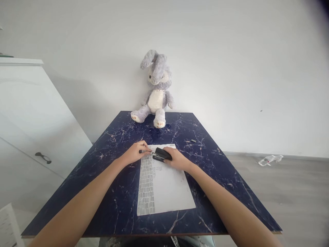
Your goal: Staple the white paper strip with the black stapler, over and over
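Note:
My right hand [176,158] is wrapped round a black stapler [162,153] over the upper part of a paper sheet [172,192]. The stapler's top and base are spread apart, and a thin metal part shows at its left end. At that end my left hand [137,152] has its thumb and fingers pinched together. A small dark piece [140,151] pokes out on the left side of these fingers; its kind is unclear. The sheet lies flat, with a column of dense grey print along its left side.
A plush rabbit [157,96] sits at the back of the dark blue marbled table [213,185], against the wall. A small grey strip [193,140] lies right of the sheet. A white cabinet [31,113] stands left. A clear plastic item [270,160] is on the floor.

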{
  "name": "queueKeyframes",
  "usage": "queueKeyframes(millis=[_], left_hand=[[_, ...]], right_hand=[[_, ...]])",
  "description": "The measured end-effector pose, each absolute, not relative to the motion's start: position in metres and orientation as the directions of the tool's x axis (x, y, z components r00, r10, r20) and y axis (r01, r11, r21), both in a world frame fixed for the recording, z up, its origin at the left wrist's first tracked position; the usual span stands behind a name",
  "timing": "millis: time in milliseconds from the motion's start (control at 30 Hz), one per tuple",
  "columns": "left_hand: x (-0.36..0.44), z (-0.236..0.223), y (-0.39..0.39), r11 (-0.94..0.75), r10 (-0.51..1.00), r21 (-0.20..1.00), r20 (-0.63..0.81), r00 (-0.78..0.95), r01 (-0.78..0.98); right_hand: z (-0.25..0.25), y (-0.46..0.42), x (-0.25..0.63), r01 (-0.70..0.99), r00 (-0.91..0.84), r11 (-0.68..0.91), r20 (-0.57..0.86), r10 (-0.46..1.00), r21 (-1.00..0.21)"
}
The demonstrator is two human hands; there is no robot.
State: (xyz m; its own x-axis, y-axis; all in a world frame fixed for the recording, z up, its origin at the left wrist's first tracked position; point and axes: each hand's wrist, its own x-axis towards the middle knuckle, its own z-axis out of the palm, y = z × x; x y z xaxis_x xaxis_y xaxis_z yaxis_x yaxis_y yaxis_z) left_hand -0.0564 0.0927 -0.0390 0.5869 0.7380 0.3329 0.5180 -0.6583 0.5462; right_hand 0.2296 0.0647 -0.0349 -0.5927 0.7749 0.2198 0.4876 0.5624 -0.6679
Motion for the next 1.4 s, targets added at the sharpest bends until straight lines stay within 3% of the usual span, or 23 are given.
queueKeyframes(millis=[333, 500, 600, 833, 967, 1100, 1300, 1400], left_hand=[[-0.066, -0.041, 0.102, -0.78, 0.613, 0.428, 0.37, 0.698, 0.458], [-0.064, -0.042, 0.1, -0.727, 0.652, 0.558, 0.378, 0.657, 0.401], [-0.061, -0.043, 0.099, -0.648, 0.719, 0.642, 0.338, 0.607, 0.41], [-0.043, -0.037, 0.086, -0.461, 0.796, 0.84, 0.25, 0.551, 0.285], [-0.03, -0.034, 0.078, -0.509, 0.784, 0.821, 0.319, 0.532, 0.257], [-0.023, -0.038, 0.077, -0.556, 0.735, 0.788, 0.316, 0.6, 0.266], [-0.02, -0.039, 0.079, -0.554, 0.749, 0.771, 0.298, 0.591, 0.314], [-0.032, -0.036, 0.086, -0.567, 0.756, 0.742, 0.296, 0.584, 0.358]], right_hand=[[-0.029, 0.063, 0.232, 0.499, -0.611, 0.573, 0.205, 0.765, -0.651], [-0.02, 0.063, 0.24, 0.539, -0.644, 0.583, 0.149, 0.751, -0.608], [-0.019, 0.064, 0.244, 0.52, -0.655, 0.614, 0.186, 0.733, -0.594], [-0.029, 0.066, 0.241, 0.348, -0.659, 0.608, 0.275, 0.7, -0.713], [-0.029, 0.064, 0.238, 0.257, -0.666, 0.626, 0.334, 0.667, -0.737], [-0.027, 0.06, 0.234, 0.206, -0.732, 0.625, 0.305, 0.609, -0.753], [-0.028, 0.06, 0.228, 0.206, -0.732, 0.614, 0.297, 0.613, -0.762], [-0.026, 0.059, 0.222, 0.295, -0.693, 0.605, 0.271, 0.668, -0.739]])
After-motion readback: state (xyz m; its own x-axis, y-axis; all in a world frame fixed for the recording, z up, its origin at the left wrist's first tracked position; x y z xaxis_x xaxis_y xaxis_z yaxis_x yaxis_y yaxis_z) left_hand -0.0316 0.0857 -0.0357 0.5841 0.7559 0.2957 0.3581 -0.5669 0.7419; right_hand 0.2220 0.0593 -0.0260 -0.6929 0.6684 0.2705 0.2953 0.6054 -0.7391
